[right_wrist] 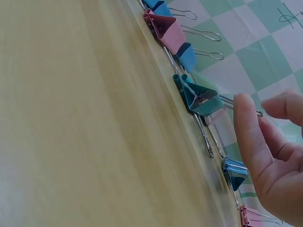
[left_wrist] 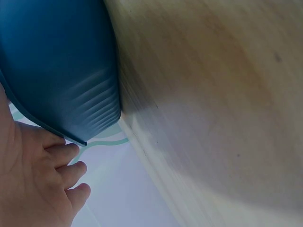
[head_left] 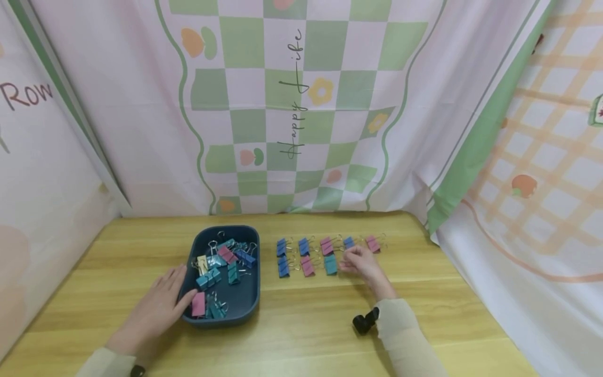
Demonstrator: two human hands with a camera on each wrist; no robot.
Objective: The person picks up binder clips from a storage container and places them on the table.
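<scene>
My left hand (head_left: 157, 303) rests against the left side of a dark blue plastic bin (head_left: 258, 293), thumb over its rim and fingers along the outside. Binder clips lie in the bin, among them a pink one (head_left: 198, 304), a cream one (head_left: 202, 265) and several teal ones. To the right of the bin, two rows of clips sit on the table. At the right end of the front row, my right hand (head_left: 365, 264) is beside a teal binder clip (right_wrist: 203, 99). Thumb and index finger stand slightly apart around its wire handle.
A blue clip (head_left: 348, 242) and a pink clip (head_left: 373, 244) lie in the back row, close behind my right hand. The wooden table (head_left: 301, 324) ends at a checkered curtain (head_left: 325, 47). A small black device (head_left: 365, 321) is at the right sleeve.
</scene>
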